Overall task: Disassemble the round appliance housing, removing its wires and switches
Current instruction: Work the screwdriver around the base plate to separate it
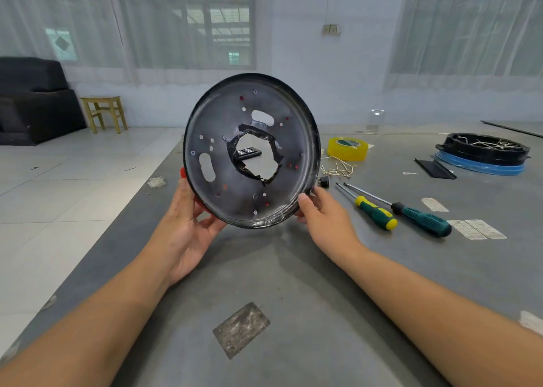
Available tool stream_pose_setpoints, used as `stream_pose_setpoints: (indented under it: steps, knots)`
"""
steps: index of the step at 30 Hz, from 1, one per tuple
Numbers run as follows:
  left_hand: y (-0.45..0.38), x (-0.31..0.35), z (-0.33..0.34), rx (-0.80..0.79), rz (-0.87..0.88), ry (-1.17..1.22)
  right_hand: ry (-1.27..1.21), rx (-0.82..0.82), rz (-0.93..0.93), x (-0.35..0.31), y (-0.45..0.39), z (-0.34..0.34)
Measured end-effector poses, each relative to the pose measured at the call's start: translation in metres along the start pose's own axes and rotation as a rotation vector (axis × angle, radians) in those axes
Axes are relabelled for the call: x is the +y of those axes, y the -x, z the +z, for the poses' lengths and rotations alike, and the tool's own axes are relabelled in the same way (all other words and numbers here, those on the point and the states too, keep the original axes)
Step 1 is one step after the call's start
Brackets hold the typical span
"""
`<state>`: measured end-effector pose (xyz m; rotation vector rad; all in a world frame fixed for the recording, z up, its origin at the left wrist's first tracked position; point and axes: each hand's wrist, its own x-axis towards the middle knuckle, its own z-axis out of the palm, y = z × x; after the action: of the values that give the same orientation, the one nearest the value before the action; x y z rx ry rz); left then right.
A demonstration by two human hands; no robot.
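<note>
I hold a round black appliance housing (246, 186) upright above the grey table, its dished inner face toward me. It has a ragged central hole lined with black tape, two oval slots, and several small screw holes. A red edge shows behind its lower left rim. My left hand (188, 228) grips the lower left rim, fingers curled behind it. My right hand (321, 216) holds the lower right rim with the thumb on the front. A small black knob (324, 182) sticks out just behind the right rim.
Two green-handled screwdrivers (379, 213) (423, 217) lie on the table (293, 269) to the right. Behind them are a yellow tape roll (347, 148), loose white wire bits (338, 167), and a black round part holding wires on a blue ring (483, 154). A metal plate (241, 329) lies near me.
</note>
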<state>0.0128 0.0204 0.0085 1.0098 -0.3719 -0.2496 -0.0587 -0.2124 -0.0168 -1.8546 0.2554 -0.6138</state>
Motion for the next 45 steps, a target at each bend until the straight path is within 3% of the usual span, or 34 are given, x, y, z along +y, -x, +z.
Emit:
stream_pose_setpoints:
  steps: [4, 7, 11, 17, 22, 25, 29, 30, 32, 35, 37, 45]
  knots:
    - [-0.001, 0.001, -0.002, 0.031, -0.058, 0.048, -0.425, -0.119, 0.137, -0.008, -0.001, -0.003]
    - [-0.002, 0.000, -0.002, 0.031, -0.100, 0.067, -0.587, -0.196, 0.197, -0.012, 0.002, -0.008]
    - [-0.003, -0.002, 0.001, 0.006, -0.156, 0.052, -0.554, -0.153, 0.210, -0.008, 0.001, -0.008]
    - [0.009, -0.018, 0.015, -0.201, -0.251, -0.017, -0.511, -0.072, 0.236, -0.001, -0.005, -0.008]
    - [0.004, -0.029, 0.022, -0.051, -0.236, 0.069, -0.445, -0.075, 0.236, -0.001, -0.005, -0.006]
    - [-0.005, -0.031, 0.021, 0.077, -0.242, 0.101, -0.169, -0.120, 0.128, -0.005, -0.003, -0.014]
    - [-0.019, -0.034, 0.019, 0.202, -0.194, 0.074, 0.870, 0.124, -0.280, 0.000, -0.008, -0.048]
    - [-0.023, -0.035, 0.020, 0.217, -0.185, 0.071, 1.085, 0.189, -0.316, 0.002, -0.010, -0.058]
    - [-0.030, -0.036, 0.020, 0.235, -0.182, 0.071, 1.348, 0.221, -0.192, 0.006, -0.014, -0.074]
    - [-0.038, -0.039, 0.019, 0.246, -0.179, 0.100, 1.374, 0.140, 0.057, 0.011, -0.018, -0.084]
    - [-0.040, -0.040, 0.016, 0.235, -0.181, 0.123, 1.336, 0.096, 0.127, 0.012, -0.021, -0.085]
    - [-0.050, -0.044, 0.008, 0.176, -0.255, 0.128, 1.217, 0.118, 0.076, 0.019, -0.026, -0.086]
